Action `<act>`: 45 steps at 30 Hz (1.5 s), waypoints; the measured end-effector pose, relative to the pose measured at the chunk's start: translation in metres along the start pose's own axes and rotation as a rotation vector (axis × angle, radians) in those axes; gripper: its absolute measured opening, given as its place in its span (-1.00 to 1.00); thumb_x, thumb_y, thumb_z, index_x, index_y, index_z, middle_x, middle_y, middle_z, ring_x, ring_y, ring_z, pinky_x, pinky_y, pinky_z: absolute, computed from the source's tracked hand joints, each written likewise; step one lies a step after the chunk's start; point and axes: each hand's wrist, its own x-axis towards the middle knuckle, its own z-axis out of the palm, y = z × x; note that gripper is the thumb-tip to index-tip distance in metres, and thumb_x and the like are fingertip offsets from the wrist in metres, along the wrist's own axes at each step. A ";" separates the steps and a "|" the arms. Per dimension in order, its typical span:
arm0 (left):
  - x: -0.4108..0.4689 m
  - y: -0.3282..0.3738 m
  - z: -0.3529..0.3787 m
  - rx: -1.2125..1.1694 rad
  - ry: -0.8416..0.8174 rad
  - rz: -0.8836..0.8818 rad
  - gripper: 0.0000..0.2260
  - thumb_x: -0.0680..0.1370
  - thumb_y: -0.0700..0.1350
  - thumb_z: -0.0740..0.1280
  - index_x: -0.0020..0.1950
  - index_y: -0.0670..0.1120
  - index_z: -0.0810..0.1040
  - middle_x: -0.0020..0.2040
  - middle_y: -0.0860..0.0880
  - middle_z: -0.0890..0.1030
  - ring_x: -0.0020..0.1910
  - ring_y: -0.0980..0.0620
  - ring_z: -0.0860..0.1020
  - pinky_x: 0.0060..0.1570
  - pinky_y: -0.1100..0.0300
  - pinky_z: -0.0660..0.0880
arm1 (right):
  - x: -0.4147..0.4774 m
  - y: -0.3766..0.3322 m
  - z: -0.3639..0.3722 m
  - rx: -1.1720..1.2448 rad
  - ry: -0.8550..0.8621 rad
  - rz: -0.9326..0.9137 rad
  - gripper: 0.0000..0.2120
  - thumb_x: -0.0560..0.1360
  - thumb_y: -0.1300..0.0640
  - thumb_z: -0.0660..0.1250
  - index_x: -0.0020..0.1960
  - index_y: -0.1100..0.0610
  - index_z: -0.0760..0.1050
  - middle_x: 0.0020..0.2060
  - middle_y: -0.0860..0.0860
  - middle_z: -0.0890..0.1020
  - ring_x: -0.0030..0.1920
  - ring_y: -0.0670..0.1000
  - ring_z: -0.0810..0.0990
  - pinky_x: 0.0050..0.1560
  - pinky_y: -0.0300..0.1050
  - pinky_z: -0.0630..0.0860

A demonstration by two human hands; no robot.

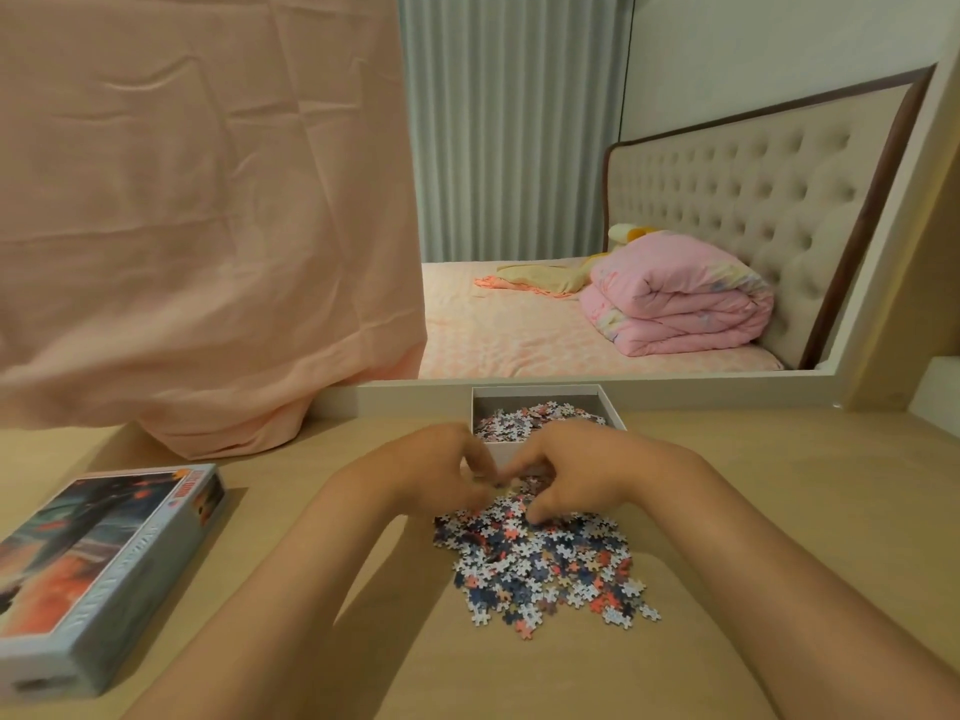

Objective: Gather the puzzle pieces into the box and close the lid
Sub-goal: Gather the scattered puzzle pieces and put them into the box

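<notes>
Forearms (291, 589) reaching over puzzle pieces (545, 569) heaped on table (779, 511), just before open box (535, 391). Right hand (576, 480) curling round clump at heap's far edge. Left hand (436, 475) curling opposite, blurred, grip unclear. Best going: cupping hands together, lifting low over near wall, dropping no strays. Lid (104, 543) lying left, well apart.

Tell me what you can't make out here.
Head view only.
Fingers of left hand and right hand: motion-blurred, grip on pieces unclear.
Near wall of box: partly hidden by both hands.
Corner of lid: cut off by left edge; print too blurred to read.
</notes>
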 end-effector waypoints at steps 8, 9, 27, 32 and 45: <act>-0.008 -0.004 0.011 0.109 -0.186 -0.015 -0.51 0.46 0.21 0.42 0.35 0.08 0.53 0.25 0.04 0.43 0.19 0.02 0.45 0.24 0.03 0.43 | 0.005 -0.008 0.014 -0.047 -0.086 0.081 -0.49 0.47 -0.04 0.48 0.39 -0.11 0.48 0.32 -0.11 0.55 0.27 -0.01 0.53 0.30 -0.02 0.46; -0.008 -0.003 0.012 0.098 -0.160 -0.007 -0.56 0.47 0.18 0.42 0.32 0.08 0.56 0.22 0.04 0.46 0.14 0.04 0.48 0.20 0.07 0.45 | 0.006 -0.007 0.014 -0.042 -0.066 0.089 -0.54 0.48 0.00 0.48 0.36 -0.08 0.52 0.27 -0.09 0.59 0.21 0.00 0.57 0.24 -0.06 0.49; -0.006 0.002 0.021 -0.095 -0.002 -0.010 -0.78 0.45 -0.05 0.51 0.08 0.02 0.67 -0.08 0.12 0.61 -0.16 0.14 0.54 -0.16 0.31 0.42 | 0.010 -0.004 0.017 0.054 0.079 0.103 -0.74 0.39 0.08 0.57 0.08 0.00 0.69 -0.19 -0.20 0.63 -0.22 -0.15 0.60 -0.21 -0.31 0.46; -0.004 0.002 0.017 -0.339 0.048 -0.052 -0.85 0.41 -0.12 0.55 -0.09 -0.11 0.66 -0.20 -0.01 0.70 -0.26 0.06 0.62 -0.13 0.17 0.58 | 0.007 0.005 0.004 0.140 0.142 0.082 -0.82 0.35 0.09 0.60 -0.09 -0.01 0.67 -0.32 -0.17 0.65 -0.32 -0.19 0.62 -0.21 -0.22 0.55; 0.075 0.012 0.011 -0.448 0.370 -0.083 -0.90 0.49 -0.13 0.48 -0.02 -0.11 0.68 -0.18 -0.03 0.69 -0.25 0.07 0.63 -0.12 0.12 0.60 | 0.020 0.053 -0.002 0.244 0.646 0.170 -0.69 0.52 0.06 0.44 0.24 0.07 0.62 0.02 -0.02 0.67 -0.06 -0.08 0.55 -0.02 -0.23 0.40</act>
